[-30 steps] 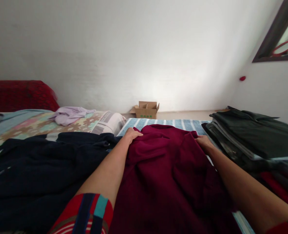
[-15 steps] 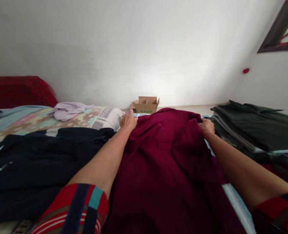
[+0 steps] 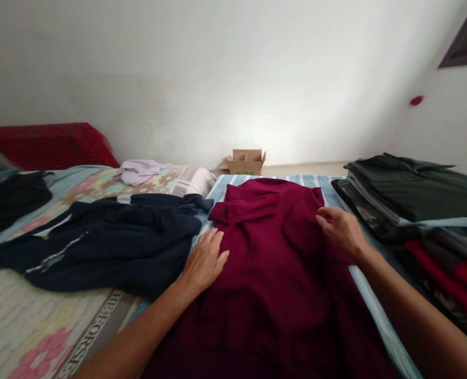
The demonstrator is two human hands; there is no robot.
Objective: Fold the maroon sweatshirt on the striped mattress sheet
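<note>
While the maroon garment [image 3: 268, 263] lies spread between and beneath the two hands, the left hand [image 3: 205, 260] is at its left edge, fingers loosely extended and thumb apart, holding nothing. The right hand [image 3: 340, 229] is at the opposite edge, its thumb and fingertips close together; whether they pinch any cloth I cannot tell. Just beyond the left fingertips lies a maroon sleeve [image 3: 245, 209], folded across the garment. Under the garment, a blue-and-white striped cloth [image 3: 369, 300] shows beside both hands. Left of the left fingers lies a navy garment [image 3: 126, 247] on a floral cover [image 3: 16, 310]; right of the right fingers sits a stack of dark folded clothes [image 3: 418, 184]. Farther beyond both hands, an open cardboard box [image 3: 245, 163] stands by the wall [image 3: 217, 79].
</note>
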